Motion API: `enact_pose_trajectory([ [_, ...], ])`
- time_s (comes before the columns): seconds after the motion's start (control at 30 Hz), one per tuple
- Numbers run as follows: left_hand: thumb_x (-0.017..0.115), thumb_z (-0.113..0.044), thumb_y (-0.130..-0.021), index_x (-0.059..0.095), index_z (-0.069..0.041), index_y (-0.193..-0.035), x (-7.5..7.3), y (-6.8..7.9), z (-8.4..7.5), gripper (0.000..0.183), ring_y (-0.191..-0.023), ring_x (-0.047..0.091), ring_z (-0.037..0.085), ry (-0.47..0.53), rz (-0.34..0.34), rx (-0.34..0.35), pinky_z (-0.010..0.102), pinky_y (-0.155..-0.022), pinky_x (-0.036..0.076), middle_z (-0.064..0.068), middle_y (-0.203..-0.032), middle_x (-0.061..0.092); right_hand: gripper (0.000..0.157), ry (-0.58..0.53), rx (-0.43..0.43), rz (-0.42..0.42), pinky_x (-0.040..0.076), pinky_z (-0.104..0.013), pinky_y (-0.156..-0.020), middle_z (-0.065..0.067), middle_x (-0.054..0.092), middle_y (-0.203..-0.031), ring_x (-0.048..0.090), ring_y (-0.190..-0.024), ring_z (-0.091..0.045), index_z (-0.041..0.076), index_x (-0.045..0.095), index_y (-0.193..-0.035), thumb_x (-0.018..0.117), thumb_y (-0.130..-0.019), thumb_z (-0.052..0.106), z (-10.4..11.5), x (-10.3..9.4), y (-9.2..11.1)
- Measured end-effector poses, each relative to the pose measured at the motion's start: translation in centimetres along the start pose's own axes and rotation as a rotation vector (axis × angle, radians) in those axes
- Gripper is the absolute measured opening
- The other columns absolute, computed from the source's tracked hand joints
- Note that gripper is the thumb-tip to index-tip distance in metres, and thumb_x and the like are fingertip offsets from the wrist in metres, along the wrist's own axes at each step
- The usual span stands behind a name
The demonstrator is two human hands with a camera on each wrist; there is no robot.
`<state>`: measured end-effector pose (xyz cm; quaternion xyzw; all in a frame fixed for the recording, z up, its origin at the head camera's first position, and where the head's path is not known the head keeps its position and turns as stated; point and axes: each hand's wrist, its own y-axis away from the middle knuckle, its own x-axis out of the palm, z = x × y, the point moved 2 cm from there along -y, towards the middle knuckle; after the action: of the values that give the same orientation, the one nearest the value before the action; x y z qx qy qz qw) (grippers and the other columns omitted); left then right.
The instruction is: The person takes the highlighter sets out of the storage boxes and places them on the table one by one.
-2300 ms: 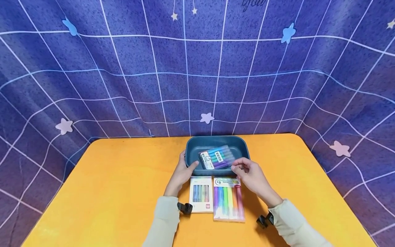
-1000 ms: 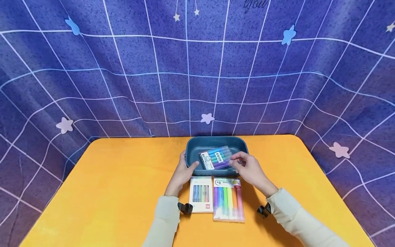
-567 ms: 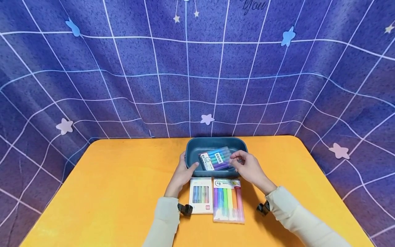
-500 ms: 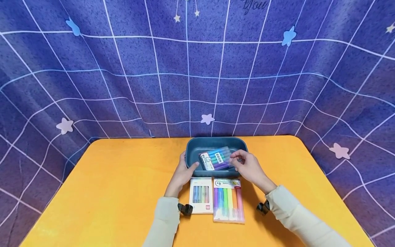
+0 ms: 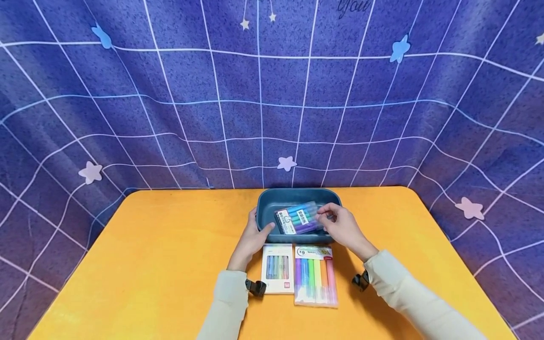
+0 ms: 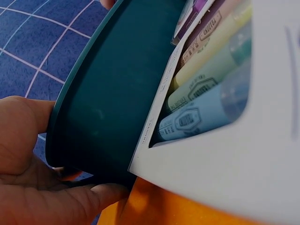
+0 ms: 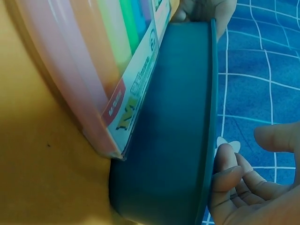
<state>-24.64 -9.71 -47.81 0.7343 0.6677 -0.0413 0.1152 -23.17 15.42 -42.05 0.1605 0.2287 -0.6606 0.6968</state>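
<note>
My left hand (image 5: 251, 238) grips the left side of a dark teal plastic box (image 5: 265, 217), thumb over the rim and fingers outside. A clear pack of pens (image 5: 297, 218) lies tilted in the box, its blue, green and purple pens showing. My right hand (image 5: 342, 227) hangs over the box's front right corner, fingers bent, tips at the pack's clear right end. In the right wrist view, thumb (image 7: 276, 137) and curled fingers (image 7: 227, 159) look apart above the rim. That view hides the pack, so I cannot tell whether they pinch its plastic.
In front of the box, a white windowed box of pens (image 5: 278, 285) and a clear pack of rainbow-coloured markers (image 5: 315, 283) lie side by side on the orange table (image 5: 170, 255). Behind the table hangs a blue curtain (image 5: 238, 118) with a grid and stars.
My right hand has shifted slightly from the box's front rim up towards the pack's right end, its fingers changing bend. My left hand, the box and the packs have stayed in place.
</note>
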Motion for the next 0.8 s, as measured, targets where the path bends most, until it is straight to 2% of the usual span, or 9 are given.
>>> enact_pose_trajectory([
  [0.17, 0.056, -0.018, -0.103, 0.013, -0.015, -0.160, 0.0, 0.0, 0.1, 0.071, -0.149, 0.034, 0.042, -0.004, 0.004, 0.002, 0.064, -0.121, 0.025, 0.021, -0.163, 0.031, 0.016, 0.021, 0.001, -0.014, 0.049, -0.023, -0.060, -0.011, 0.067, -0.088, 0.057, -0.067, -0.016, 0.005, 0.067, -0.107, 0.065, -0.097, 0.016, -0.2, 0.0, -0.5],
  [0.43, 0.056, -0.020, -0.103, 0.013, -0.016, -0.160, -0.1, -0.1, 0.2, 0.072, -0.150, 0.032, 0.040, -0.009, 0.006, 0.003, 0.063, -0.122, 0.023, 0.019, -0.163, 0.031, 0.022, 0.030, 0.018, 0.017, 0.050, -0.025, -0.062, -0.022, 0.068, -0.095, 0.056, -0.069, -0.017, 0.004, 0.066, -0.111, 0.062, -0.099, 0.021, -0.3, 0.2, -1.3],
  [0.8, 0.056, -0.020, -0.103, 0.013, -0.017, -0.161, -0.1, 0.0, 0.1, 0.072, -0.150, 0.033, 0.041, -0.004, 0.003, -0.003, 0.065, -0.122, 0.024, 0.018, -0.164, 0.030, 0.020, 0.090, 0.000, 0.003, 0.047, -0.027, -0.064, -0.012, 0.070, -0.097, 0.056, -0.075, -0.019, 0.005, 0.067, -0.110, 0.063, -0.098, 0.021, -0.6, 0.4, -2.3],
])
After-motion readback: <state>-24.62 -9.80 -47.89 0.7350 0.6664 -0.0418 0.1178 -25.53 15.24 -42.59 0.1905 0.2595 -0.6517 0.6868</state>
